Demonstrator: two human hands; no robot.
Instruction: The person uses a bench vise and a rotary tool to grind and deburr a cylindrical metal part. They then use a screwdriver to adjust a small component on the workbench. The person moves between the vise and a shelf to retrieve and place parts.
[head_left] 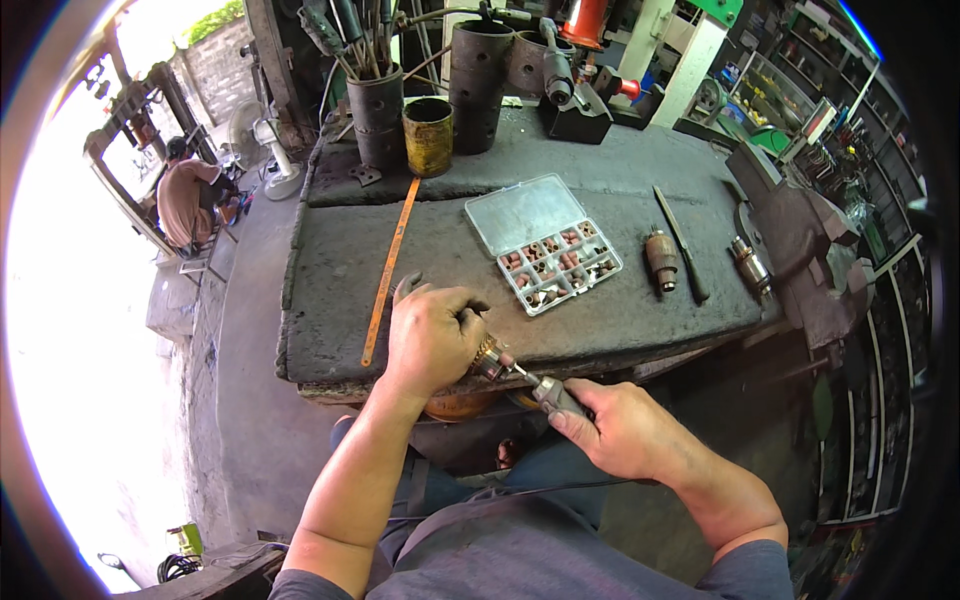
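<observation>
Near the surface [325, 290], the metal part [489, 358] was held in the fingers of the left hand [435, 335], the rotary tool [556, 396] in those of the right hand [622, 425]. Through a loosened grip, the part could be scored by the tip [508, 361].

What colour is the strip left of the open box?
The strip is orange; head view shows it best.
</observation>
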